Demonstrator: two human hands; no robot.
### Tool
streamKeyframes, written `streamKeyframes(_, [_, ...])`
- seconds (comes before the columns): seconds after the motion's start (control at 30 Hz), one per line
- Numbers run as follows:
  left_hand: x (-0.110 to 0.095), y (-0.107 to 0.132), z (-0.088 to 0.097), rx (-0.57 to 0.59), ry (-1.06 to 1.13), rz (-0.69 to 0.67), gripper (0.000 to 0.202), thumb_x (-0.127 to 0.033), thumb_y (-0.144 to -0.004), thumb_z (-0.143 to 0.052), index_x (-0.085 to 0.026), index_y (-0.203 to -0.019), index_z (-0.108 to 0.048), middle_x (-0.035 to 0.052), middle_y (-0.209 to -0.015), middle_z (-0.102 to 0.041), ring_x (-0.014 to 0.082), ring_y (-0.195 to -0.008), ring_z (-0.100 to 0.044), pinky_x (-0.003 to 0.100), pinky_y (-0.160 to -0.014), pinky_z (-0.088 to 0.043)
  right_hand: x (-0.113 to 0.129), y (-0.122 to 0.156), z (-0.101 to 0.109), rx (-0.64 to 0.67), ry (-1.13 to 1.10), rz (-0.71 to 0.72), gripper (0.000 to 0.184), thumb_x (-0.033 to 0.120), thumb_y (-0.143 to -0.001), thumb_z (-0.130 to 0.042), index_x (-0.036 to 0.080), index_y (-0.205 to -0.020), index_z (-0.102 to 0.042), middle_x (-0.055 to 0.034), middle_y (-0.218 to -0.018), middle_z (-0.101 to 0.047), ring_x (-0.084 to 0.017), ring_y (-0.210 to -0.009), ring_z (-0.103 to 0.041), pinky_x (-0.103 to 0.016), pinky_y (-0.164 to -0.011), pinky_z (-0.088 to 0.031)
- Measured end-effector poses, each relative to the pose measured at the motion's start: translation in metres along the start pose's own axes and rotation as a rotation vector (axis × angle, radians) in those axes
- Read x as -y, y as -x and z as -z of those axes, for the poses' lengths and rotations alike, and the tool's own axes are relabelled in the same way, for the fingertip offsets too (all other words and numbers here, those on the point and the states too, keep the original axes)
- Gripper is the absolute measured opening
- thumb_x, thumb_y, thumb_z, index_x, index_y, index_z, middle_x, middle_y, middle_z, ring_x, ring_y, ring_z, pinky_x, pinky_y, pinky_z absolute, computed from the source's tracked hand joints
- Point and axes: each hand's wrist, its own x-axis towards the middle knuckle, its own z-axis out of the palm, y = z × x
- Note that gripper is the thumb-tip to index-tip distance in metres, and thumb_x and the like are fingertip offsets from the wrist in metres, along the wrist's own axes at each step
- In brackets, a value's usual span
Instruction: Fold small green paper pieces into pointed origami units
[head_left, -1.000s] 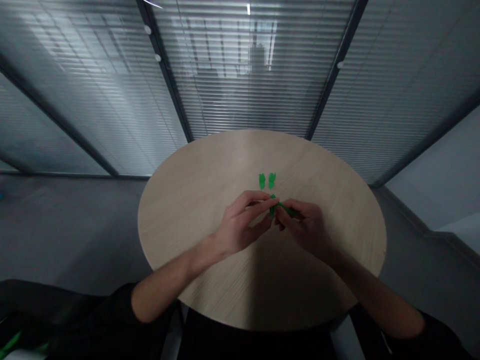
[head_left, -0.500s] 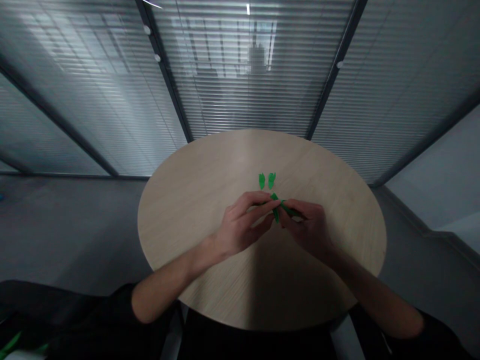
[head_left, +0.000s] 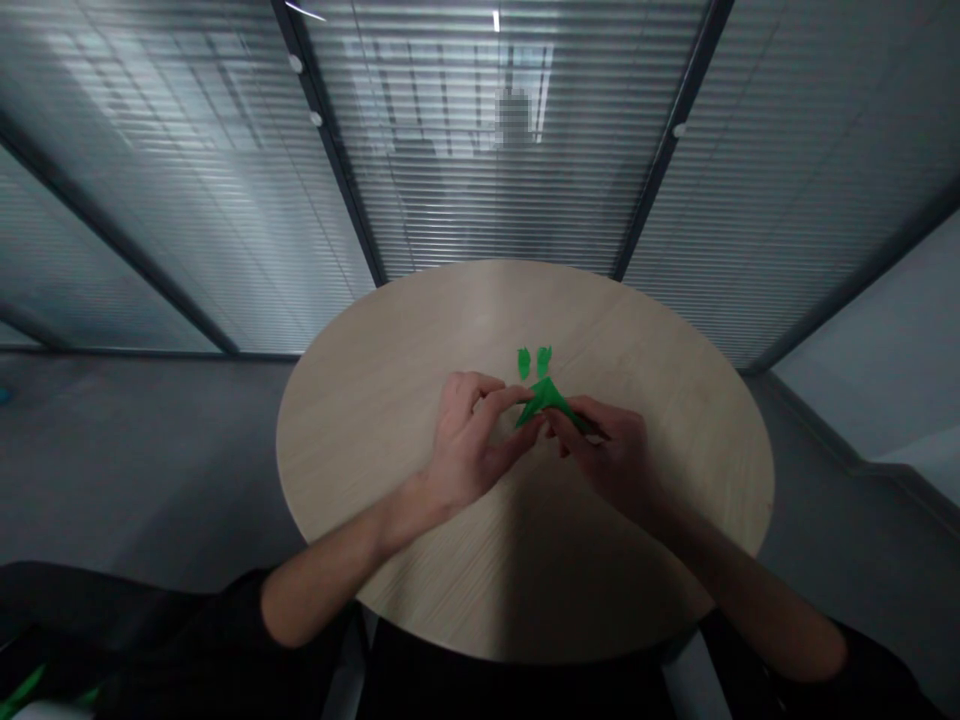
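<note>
A piece of folded green paper (head_left: 547, 393) is held between my two hands above the table, its folded point turned away from me. My left hand (head_left: 478, 432) pinches its left corner between thumb and fingertips. On the right side, the thumb and fingers of my right hand (head_left: 604, 438) are closed on the paper and cover part of it. Just beyond lie two small green folded pieces, a left one (head_left: 523, 362) and a right one (head_left: 544, 361), side by side on the tabletop and apart from my hands.
The round wooden table (head_left: 390, 380) stands before me, with its near edge close to my body. Behind it rises a glass partition with blinds (head_left: 495, 200). Some green shapes (head_left: 26, 685) show at the lower left, beside a white object (head_left: 49, 711).
The green paper has turned and spread to show a broader, pointed face. My left fingers have shifted left to its corner. The two small pieces lie where they were.
</note>
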Motion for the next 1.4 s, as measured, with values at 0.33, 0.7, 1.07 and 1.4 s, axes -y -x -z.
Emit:
streamKeyframes(0.33, [0.004,-0.006,-0.003,0.049,0.288,0.202,0.006,-0.017,-0.098,-0.065,-0.018,-0.103,-0.066,0.004,-0.094,-0.07,0.0148,-0.084,-0.067,0.029,-0.075,-0.057,0.0,0.004,0.015,0.102,-0.032,0.17,0.037,0.038,-0.106,-0.048,0.02,-0.083,-0.07,0.0008,-0.063,-0.065,-0.01,-0.049,-0.054,-0.024,-0.048,-0.042])
streamKeyframes(0.7, [0.002,-0.002,-0.007,0.175,0.707,0.411,0.011,-0.024,-0.098,-0.067,-0.02,-0.105,-0.059,0.0041,-0.098,-0.066,0.0122,-0.078,-0.069,0.023,-0.065,-0.062,0.0,-0.01,0.018,0.067,-0.167,0.151,0.014,0.028,-0.094,-0.067,0.025,-0.106,-0.074,-0.0076,-0.11,-0.064,-0.015,-0.082,-0.063,-0.022,-0.058,-0.057])
streamKeyframes(1.07, [0.001,-0.005,0.0,0.217,0.616,0.196,0.03,-0.01,-0.085,-0.071,-0.018,-0.114,-0.066,0.0099,-0.112,-0.067,0.0191,-0.1,-0.069,0.028,-0.077,-0.066,-0.004,-0.009,0.013,-0.061,-0.138,0.209,0.007,0.018,-0.089,-0.072,0.023,-0.093,-0.07,-0.003,-0.096,-0.062,-0.011,-0.068,-0.057,-0.02,-0.052,-0.051])
streamKeyframes(1.4, [-0.003,-0.007,0.002,0.241,0.641,0.319,0.019,-0.015,-0.094,-0.07,-0.017,-0.113,-0.069,0.01,-0.114,-0.073,0.0179,-0.103,-0.073,0.027,-0.083,-0.066,-0.003,-0.01,0.013,-0.101,-0.078,0.315,0.011,0.013,-0.088,-0.072,0.022,-0.093,-0.069,-0.0019,-0.092,-0.06,-0.01,-0.066,-0.055,-0.019,-0.05,-0.048])
